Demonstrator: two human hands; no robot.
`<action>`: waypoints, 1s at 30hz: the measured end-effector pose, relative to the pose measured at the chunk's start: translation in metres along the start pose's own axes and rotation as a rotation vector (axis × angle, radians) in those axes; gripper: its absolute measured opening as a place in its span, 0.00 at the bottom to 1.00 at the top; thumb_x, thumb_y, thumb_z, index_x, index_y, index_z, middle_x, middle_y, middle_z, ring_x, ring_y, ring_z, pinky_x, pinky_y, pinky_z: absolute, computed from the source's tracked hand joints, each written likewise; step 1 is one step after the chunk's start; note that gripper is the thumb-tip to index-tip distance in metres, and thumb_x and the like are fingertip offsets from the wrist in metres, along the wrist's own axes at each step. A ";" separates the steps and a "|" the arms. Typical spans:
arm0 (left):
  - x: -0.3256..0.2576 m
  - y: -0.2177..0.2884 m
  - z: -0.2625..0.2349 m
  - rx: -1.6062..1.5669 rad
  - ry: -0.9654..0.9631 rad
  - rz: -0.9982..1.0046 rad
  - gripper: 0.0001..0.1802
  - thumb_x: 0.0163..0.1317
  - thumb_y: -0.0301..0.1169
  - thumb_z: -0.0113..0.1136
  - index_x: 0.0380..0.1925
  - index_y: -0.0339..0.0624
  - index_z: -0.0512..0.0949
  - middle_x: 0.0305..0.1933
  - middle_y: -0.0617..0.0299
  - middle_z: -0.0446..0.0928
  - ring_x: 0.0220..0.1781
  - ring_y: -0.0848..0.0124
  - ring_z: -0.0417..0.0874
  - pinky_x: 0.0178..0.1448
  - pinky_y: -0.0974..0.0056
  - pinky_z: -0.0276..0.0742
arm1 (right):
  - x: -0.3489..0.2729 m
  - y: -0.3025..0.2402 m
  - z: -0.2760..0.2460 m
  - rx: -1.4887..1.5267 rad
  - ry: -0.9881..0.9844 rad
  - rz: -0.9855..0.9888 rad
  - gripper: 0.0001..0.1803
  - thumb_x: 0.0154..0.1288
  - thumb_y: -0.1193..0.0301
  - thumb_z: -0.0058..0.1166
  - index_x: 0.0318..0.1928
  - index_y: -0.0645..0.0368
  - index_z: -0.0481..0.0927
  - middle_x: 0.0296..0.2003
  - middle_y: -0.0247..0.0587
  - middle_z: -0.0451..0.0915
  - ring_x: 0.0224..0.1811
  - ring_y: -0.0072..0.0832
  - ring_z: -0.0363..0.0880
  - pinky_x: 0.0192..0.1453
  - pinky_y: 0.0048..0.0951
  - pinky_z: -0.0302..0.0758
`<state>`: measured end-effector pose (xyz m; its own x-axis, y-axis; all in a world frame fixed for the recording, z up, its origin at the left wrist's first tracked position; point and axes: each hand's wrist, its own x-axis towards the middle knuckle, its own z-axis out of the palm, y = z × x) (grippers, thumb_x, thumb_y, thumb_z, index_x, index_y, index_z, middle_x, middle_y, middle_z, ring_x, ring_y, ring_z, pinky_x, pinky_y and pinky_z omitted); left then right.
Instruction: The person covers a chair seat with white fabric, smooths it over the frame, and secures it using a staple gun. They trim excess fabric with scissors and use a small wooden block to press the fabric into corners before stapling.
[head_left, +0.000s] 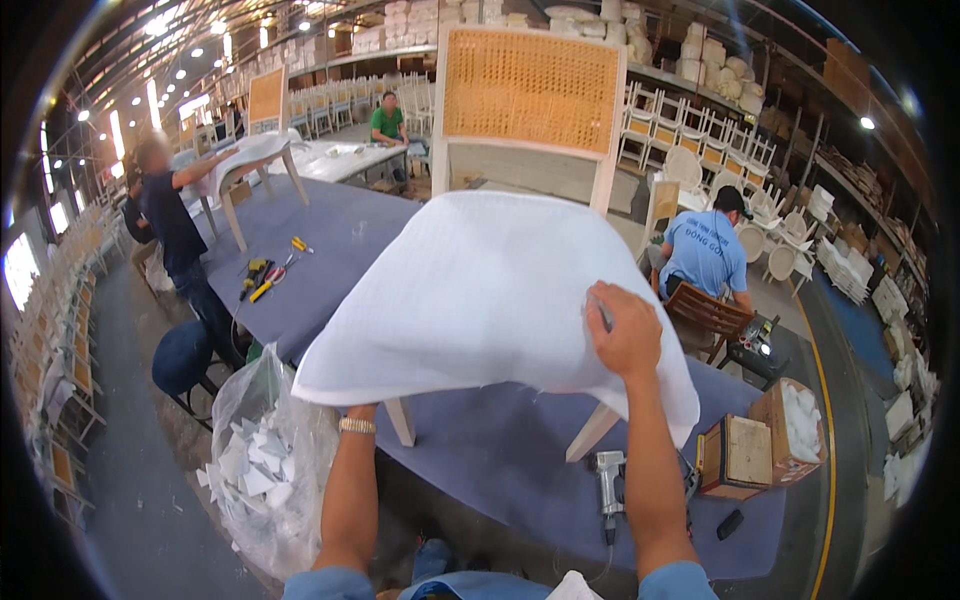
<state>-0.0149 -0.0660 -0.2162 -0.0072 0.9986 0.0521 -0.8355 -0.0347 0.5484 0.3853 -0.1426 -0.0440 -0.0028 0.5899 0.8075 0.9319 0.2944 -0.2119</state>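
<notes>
A pale chair stands in front of me with a woven cane back (530,88) and light wooden legs (400,422). White fabric (470,280) drapes over its seat, with its near edge hanging loose toward me. My right hand (627,330) rests on the right part of this fabric, fingers bent and thumb apart from them. Under the near left edge goes my left hand (362,411); its fingers are hidden by the fabric, and a metal bracelet (357,426) circles the wrist.
The chair stands on a blue-grey covered table (480,470). A staple gun (609,490) lies near my right forearm, beside a wooden box (737,455) and a carton (790,425). Hand tools (268,277) lie at left. A plastic bag of white scraps (265,465) stands lower left. Co-workers (705,250) are nearby.
</notes>
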 end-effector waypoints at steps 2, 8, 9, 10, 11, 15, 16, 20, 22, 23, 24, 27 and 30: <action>0.006 -0.008 0.005 0.009 0.001 -0.003 0.30 0.68 0.40 0.64 0.67 0.41 0.70 0.68 0.52 0.74 0.66 0.53 0.77 0.70 0.50 0.72 | 0.007 0.013 0.007 0.032 -0.019 0.041 0.14 0.64 0.62 0.59 0.45 0.54 0.88 0.49 0.42 0.87 0.55 0.42 0.83 0.62 0.41 0.75; 0.002 -0.032 0.014 -0.002 0.025 -0.032 0.30 0.68 0.40 0.64 0.67 0.41 0.70 0.68 0.52 0.74 0.66 0.53 0.77 0.70 0.50 0.71 | 0.009 0.034 0.000 0.074 -0.124 0.119 0.17 0.68 0.58 0.58 0.50 0.53 0.87 0.54 0.42 0.85 0.59 0.41 0.81 0.63 0.38 0.75; -0.002 -0.034 0.013 -0.003 0.026 -0.033 0.30 0.68 0.40 0.64 0.67 0.41 0.70 0.68 0.51 0.74 0.66 0.53 0.77 0.70 0.50 0.71 | 0.010 0.034 -0.001 0.074 -0.122 0.121 0.17 0.68 0.58 0.58 0.50 0.53 0.87 0.54 0.42 0.85 0.59 0.41 0.81 0.63 0.38 0.75; -0.004 -0.036 0.012 -0.007 0.026 -0.033 0.30 0.68 0.40 0.64 0.67 0.41 0.70 0.68 0.51 0.74 0.66 0.53 0.77 0.70 0.50 0.71 | 0.011 0.034 -0.003 0.075 -0.122 0.122 0.17 0.68 0.58 0.58 0.50 0.53 0.87 0.55 0.42 0.85 0.59 0.41 0.81 0.63 0.38 0.75; -0.005 -0.040 0.012 -0.014 0.028 -0.033 0.30 0.68 0.40 0.64 0.67 0.41 0.70 0.68 0.51 0.74 0.66 0.53 0.77 0.71 0.50 0.71 | 0.013 0.034 -0.005 0.074 -0.121 0.124 0.17 0.68 0.58 0.58 0.50 0.53 0.87 0.55 0.42 0.84 0.60 0.41 0.81 0.63 0.38 0.75; -0.010 -0.045 0.005 -0.012 0.031 -0.038 0.30 0.68 0.40 0.64 0.66 0.41 0.70 0.68 0.51 0.74 0.66 0.53 0.77 0.71 0.50 0.71 | 0.014 0.033 -0.002 0.055 -0.128 0.129 0.17 0.68 0.59 0.59 0.51 0.53 0.86 0.56 0.43 0.84 0.60 0.43 0.81 0.64 0.37 0.75; -0.011 -0.045 0.002 -0.005 0.033 -0.039 0.30 0.68 0.40 0.64 0.66 0.41 0.70 0.68 0.51 0.74 0.66 0.53 0.77 0.71 0.50 0.71 | 0.014 0.031 -0.001 0.059 -0.134 0.128 0.17 0.68 0.59 0.59 0.51 0.54 0.86 0.57 0.43 0.84 0.60 0.43 0.80 0.65 0.37 0.74; -0.013 -0.049 -0.008 0.015 0.033 -0.049 0.30 0.68 0.40 0.64 0.66 0.41 0.71 0.67 0.51 0.74 0.66 0.53 0.77 0.71 0.50 0.71 | 0.018 0.037 0.001 0.084 -0.160 0.130 0.18 0.68 0.60 0.59 0.52 0.55 0.86 0.57 0.45 0.83 0.61 0.44 0.80 0.66 0.37 0.73; -0.013 -0.051 -0.013 0.026 0.036 -0.051 0.30 0.67 0.40 0.64 0.66 0.41 0.71 0.67 0.51 0.74 0.66 0.53 0.77 0.71 0.50 0.71 | 0.023 0.034 0.002 0.091 -0.189 0.142 0.18 0.68 0.61 0.60 0.54 0.56 0.85 0.57 0.48 0.83 0.62 0.44 0.79 0.67 0.37 0.72; -0.016 -0.051 -0.017 0.038 0.038 -0.051 0.30 0.67 0.40 0.64 0.66 0.41 0.71 0.67 0.51 0.74 0.66 0.53 0.77 0.71 0.50 0.71 | 0.021 0.034 0.007 0.104 -0.200 0.149 0.19 0.68 0.61 0.59 0.54 0.56 0.85 0.58 0.48 0.82 0.62 0.44 0.79 0.68 0.37 0.72; -0.016 -0.056 -0.019 0.037 0.033 -0.064 0.30 0.67 0.40 0.64 0.66 0.41 0.71 0.67 0.51 0.74 0.66 0.53 0.77 0.71 0.50 0.71 | 0.021 0.037 0.006 0.103 -0.208 0.149 0.19 0.69 0.61 0.59 0.55 0.57 0.84 0.58 0.48 0.82 0.62 0.44 0.79 0.68 0.37 0.72; -0.020 -0.052 -0.026 0.060 0.030 -0.066 0.30 0.67 0.40 0.65 0.66 0.40 0.71 0.67 0.51 0.74 0.66 0.53 0.77 0.71 0.51 0.71 | 0.026 0.035 0.014 0.123 -0.219 0.133 0.19 0.69 0.63 0.59 0.56 0.59 0.84 0.58 0.49 0.82 0.63 0.43 0.79 0.68 0.36 0.71; -0.017 -0.055 -0.026 0.108 -0.014 -0.099 0.30 0.67 0.40 0.65 0.66 0.40 0.71 0.67 0.51 0.75 0.66 0.53 0.77 0.71 0.51 0.71 | 0.021 0.031 0.013 0.112 -0.193 0.180 0.20 0.69 0.65 0.59 0.57 0.61 0.83 0.59 0.50 0.82 0.63 0.42 0.79 0.69 0.35 0.70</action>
<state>0.0173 -0.0805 -0.2690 0.0804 0.9968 0.0045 -0.7677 0.0590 0.6381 0.4096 -0.1112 -0.0406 0.0800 0.7694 0.6337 0.8780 0.2466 -0.4103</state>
